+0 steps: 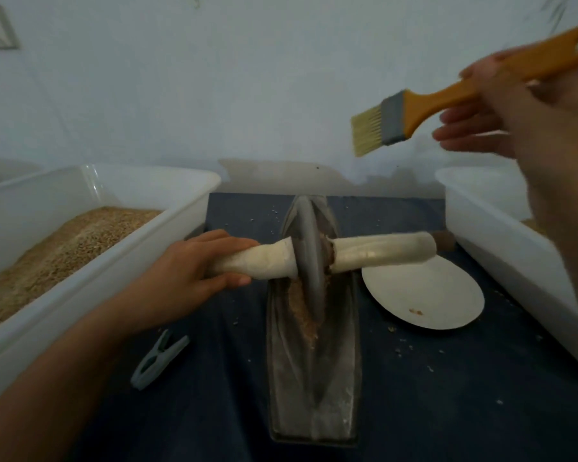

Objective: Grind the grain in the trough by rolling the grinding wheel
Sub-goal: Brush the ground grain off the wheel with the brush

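A dark metal boat-shaped trough [314, 388] lies lengthwise in the middle of the dark cloth. The grey grinding wheel [309, 248] stands upright in its far half, with crushed brown grain [302, 308] beside it in the groove. A cloth-wrapped axle handle [381, 253] sticks out on both sides of the wheel. My left hand [184, 275] grips the left end of that handle. My right hand [514, 128] is raised at the upper right and holds an orange-handled brush [414, 110], its pale bristles pointing down-left, well above the trough.
A white tub [90, 195] with whole grain stands at the left. Another white tub [501, 248] stands at the right. A pale round plate [424, 295] with a few crumbs lies right of the trough. A grey clothes peg [157, 360] lies left of it. Loose grains dot the cloth.
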Available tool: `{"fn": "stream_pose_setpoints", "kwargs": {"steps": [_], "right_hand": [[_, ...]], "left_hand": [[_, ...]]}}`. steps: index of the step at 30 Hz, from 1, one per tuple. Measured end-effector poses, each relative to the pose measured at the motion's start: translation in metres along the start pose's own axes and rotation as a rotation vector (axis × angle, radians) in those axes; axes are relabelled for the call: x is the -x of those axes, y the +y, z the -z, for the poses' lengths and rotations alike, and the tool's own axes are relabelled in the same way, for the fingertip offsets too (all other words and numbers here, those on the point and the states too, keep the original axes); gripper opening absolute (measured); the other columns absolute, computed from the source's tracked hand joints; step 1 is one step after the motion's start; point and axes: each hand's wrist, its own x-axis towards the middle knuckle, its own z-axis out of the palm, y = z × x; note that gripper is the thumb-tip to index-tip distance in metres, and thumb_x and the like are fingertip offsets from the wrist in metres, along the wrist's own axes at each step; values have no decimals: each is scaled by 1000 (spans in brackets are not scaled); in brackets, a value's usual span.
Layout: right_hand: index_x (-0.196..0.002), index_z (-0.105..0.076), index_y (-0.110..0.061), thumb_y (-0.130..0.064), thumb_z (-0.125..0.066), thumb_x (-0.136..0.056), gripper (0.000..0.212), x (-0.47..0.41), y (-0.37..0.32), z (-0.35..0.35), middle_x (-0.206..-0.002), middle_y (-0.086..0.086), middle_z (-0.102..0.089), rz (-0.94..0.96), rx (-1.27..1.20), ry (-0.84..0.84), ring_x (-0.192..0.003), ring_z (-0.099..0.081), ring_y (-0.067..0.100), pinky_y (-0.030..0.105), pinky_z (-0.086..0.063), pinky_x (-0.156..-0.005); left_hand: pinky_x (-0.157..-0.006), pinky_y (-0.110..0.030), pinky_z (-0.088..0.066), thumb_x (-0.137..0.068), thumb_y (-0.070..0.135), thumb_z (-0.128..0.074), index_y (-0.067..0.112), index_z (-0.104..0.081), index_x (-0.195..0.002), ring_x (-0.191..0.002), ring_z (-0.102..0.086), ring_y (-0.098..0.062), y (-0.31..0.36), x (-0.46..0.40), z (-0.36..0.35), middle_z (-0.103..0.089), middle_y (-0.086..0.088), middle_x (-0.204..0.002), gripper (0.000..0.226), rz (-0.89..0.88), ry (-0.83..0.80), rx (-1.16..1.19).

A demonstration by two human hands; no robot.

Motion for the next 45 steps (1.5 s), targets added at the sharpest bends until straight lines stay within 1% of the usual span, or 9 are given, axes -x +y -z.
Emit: {"fn": "stream_pose_setpoints", "kwargs": {"steps": [4,7,16,22,27,30,37,41,45], "right_hand": [[-94,-64,-20,-30,-49,-93,19,0,25,-3,-78,4,-69,-167,-53,53,-72,-70,16,28,-58,-68],[-103,-63,-15,-30,-44,-97,25,3,41,-12,-87,8,-70,-238,-31,-56,-78,-69,16,29,-57,-70],[-107,-63,-23,-35,-46,-92,26,3,71,-30,-97,3,-71,-127,35,-460,-92,-67,10,27,-55,-80],[-105,-63,-31,-40,-46,-87,26,10,81,-39,-100,-6,-70,-50,156,-573,-94,-65,1,21,-51,-82],[-106,-67,-29,-43,-46,-87,31,17,77,-43,-93,-23,-64,12,270,-624,-93,-60,-5,7,-43,-78],[-102,-69,-27,-42,-48,-86,30,17,71,-41,-92,-18,-68,-17,230,-669,-90,-61,-5,4,-43,-78],[-92,-72,-26,-47,-53,-79,32,6,52,-28,-87,2,-72,-119,114,-894,-87,-66,9,32,-47,-89],[-89,-73,-26,-43,-55,-86,25,4,44,-26,-79,-1,-71,-41,83,-819,-85,-66,9,25,-48,-86],[-95,-70,-33,-44,-50,-86,25,3,50,-29,-84,-7,-72,4,175,-617,-96,-63,8,39,-42,-99]], "left_hand": [[-86,-23,-47,-81,26,-69,37,-58,-115,-102,-58,-5,1,5,15,-61,16,-107,38,-20,-145,139],[-85,-22,-46,-82,14,-69,46,-54,-114,-104,-57,-5,2,10,25,-60,17,-110,48,16,-314,201],[-90,-40,-47,-77,22,-68,37,-55,-109,-105,-59,-11,4,15,32,-61,13,-116,38,35,-396,251],[-81,-13,-48,-81,26,-69,24,-54,-114,-106,-60,-2,-6,16,32,-61,15,-121,36,-85,-381,231],[-74,-7,-48,-80,36,-69,21,-55,-120,-101,-61,3,-13,17,29,-61,15,-119,45,-192,-279,93],[-72,-11,-50,-82,42,-67,20,-54,-122,-98,-62,0,-15,17,29,-62,12,-117,48,-165,-284,129],[-75,-12,-49,-79,33,-69,28,-55,-117,-101,-62,1,-11,18,31,-62,15,-117,41,-136,-302,146],[-76,-8,-48,-80,34,-68,29,-55,-114,-102,-61,3,2,17,34,-62,17,-119,36,-107,-319,202],[-72,-11,-51,-73,35,-69,45,-57,-104,-96,-63,2,14,18,35,-63,22,-113,34,-50,-350,240]]}}
